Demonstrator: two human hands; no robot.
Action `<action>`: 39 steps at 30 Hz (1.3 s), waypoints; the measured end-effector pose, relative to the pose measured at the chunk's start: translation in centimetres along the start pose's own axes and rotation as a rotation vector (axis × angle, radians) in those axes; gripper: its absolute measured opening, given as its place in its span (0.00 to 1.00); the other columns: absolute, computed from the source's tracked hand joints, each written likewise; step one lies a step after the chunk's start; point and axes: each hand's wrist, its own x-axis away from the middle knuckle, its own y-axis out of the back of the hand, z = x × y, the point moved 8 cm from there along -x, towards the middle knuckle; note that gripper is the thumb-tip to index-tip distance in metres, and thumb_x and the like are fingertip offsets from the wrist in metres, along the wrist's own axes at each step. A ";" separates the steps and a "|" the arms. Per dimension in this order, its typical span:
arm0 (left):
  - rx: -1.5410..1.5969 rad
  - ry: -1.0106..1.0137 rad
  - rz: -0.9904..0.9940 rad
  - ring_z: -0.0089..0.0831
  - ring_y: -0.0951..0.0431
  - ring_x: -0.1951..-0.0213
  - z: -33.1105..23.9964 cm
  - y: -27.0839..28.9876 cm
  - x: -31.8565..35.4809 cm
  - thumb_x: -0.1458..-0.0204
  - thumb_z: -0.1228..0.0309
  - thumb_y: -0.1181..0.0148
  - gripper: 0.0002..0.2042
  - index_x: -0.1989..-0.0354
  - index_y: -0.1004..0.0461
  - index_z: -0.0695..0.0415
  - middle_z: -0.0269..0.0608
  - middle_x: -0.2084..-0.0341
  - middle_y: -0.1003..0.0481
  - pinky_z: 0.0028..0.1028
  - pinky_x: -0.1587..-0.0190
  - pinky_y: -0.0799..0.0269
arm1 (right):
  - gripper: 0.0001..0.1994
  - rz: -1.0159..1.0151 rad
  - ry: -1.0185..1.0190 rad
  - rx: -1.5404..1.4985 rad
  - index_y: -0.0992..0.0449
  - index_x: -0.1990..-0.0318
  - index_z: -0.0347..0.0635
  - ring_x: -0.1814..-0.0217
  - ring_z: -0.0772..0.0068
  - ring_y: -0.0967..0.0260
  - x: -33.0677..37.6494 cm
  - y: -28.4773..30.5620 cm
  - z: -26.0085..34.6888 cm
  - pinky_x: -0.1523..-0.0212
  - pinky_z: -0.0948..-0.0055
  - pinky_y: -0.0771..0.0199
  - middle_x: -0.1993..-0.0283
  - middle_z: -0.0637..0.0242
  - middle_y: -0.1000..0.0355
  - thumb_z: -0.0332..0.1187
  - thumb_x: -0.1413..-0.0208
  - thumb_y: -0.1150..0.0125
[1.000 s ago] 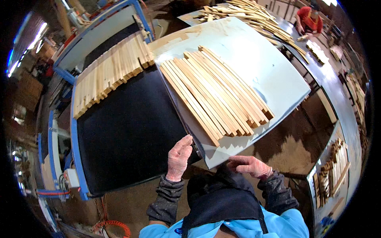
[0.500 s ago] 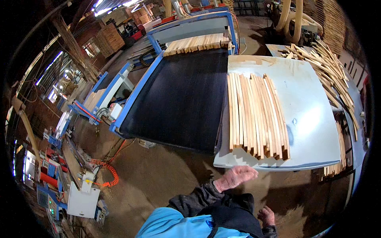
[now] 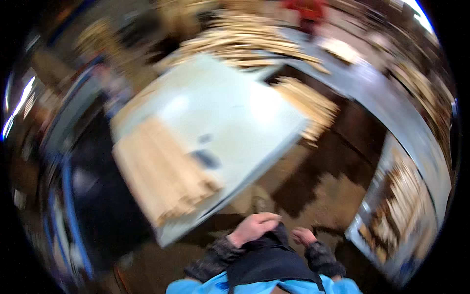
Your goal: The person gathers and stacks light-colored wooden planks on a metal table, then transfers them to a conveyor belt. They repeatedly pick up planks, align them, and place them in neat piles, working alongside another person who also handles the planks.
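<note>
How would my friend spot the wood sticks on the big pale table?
Find the big pale table left of centre. Along its left side, next to the black belt, lies a bunch of wooden sticks. They lie neatly side by side, while the sticks past the table's far edge make a messy heap.

Co-worker (image 3: 307, 10): red top, far side — blurred
Strip light (image 3: 18, 109): bright, at the left edge
Right bench (image 3: 354, 234): grey — wood pieces (image 3: 399, 201) on it
</note>
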 end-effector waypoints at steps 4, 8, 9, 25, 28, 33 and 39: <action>0.006 0.103 0.001 0.24 0.19 0.51 0.9 0.2 -3.0 0.32 0.68 0.37 0.17 0.41 0.20 0.66 0.40 0.51 0.16 0.25 0.44 0.24 | 0.10 -0.176 -0.764 -0.735 0.21 0.55 0.39 0.62 0.69 0.26 0.5 -0.4 -3.5 0.62 0.66 0.23 0.55 0.62 0.26 0.36 0.36 0.34; 0.023 0.151 0.192 0.22 0.20 0.53 -0.2 -1.6 -10.7 0.32 0.69 0.37 0.17 0.39 0.21 0.65 0.39 0.51 0.16 0.23 0.46 0.24 | 0.13 -0.276 -0.901 -0.690 0.19 0.52 0.39 0.58 0.66 0.23 2.8 0.0 -9.9 0.58 0.63 0.21 0.56 0.60 0.21 0.40 0.32 0.38; 0.019 0.169 0.205 0.22 0.20 0.53 -0.8 -1.2 -12.0 0.32 0.69 0.38 0.17 0.39 0.21 0.65 0.38 0.51 0.17 0.23 0.47 0.24 | 0.14 -0.267 -0.976 -0.749 0.19 0.52 0.39 0.58 0.65 0.23 2.6 1.4 -9.0 0.58 0.62 0.21 0.57 0.60 0.21 0.41 0.32 0.38; -0.188 0.183 0.497 0.28 0.20 0.44 -4.6 -4.9 -31.8 0.33 0.67 0.36 0.18 0.38 0.21 0.63 0.42 0.47 0.17 0.27 0.37 0.27 | 0.11 -0.414 -0.791 -0.211 0.17 0.53 0.46 0.49 0.42 0.21 3.9 2.7 -16.6 0.50 0.52 0.21 0.54 0.53 0.20 0.30 0.42 0.35; -0.213 0.182 0.513 0.27 0.20 0.45 -3.9 -6.6 -36.1 0.33 0.67 0.36 0.18 0.38 0.21 0.63 0.41 0.48 0.17 0.27 0.37 0.27 | 0.09 -0.356 -0.913 -0.208 0.18 0.54 0.43 0.49 0.40 0.21 4.6 4.2 -20.5 0.50 0.52 0.21 0.56 0.53 0.19 0.30 0.42 0.35; -0.318 0.244 0.501 0.27 0.20 0.45 -5.0 -11.4 -43.7 0.33 0.65 0.37 0.20 0.38 0.21 0.62 0.41 0.48 0.17 0.27 0.39 0.26 | 0.03 -0.685 -1.189 -1.117 0.21 0.61 0.43 0.70 0.68 0.30 5.6 9.9 -26.8 0.71 0.65 0.31 0.68 0.66 0.27 0.31 0.36 0.36; -0.474 0.199 0.523 0.34 0.19 0.42 -6.0 -19.1 -53.4 0.33 0.60 0.38 0.22 0.36 0.22 0.60 0.46 0.44 0.17 0.31 0.38 0.26 | 0.10 -0.884 -0.929 -1.481 0.22 0.63 0.40 0.72 0.74 0.35 6.9 18.3 -37.6 0.71 0.67 0.34 0.69 0.73 0.29 0.36 0.31 0.39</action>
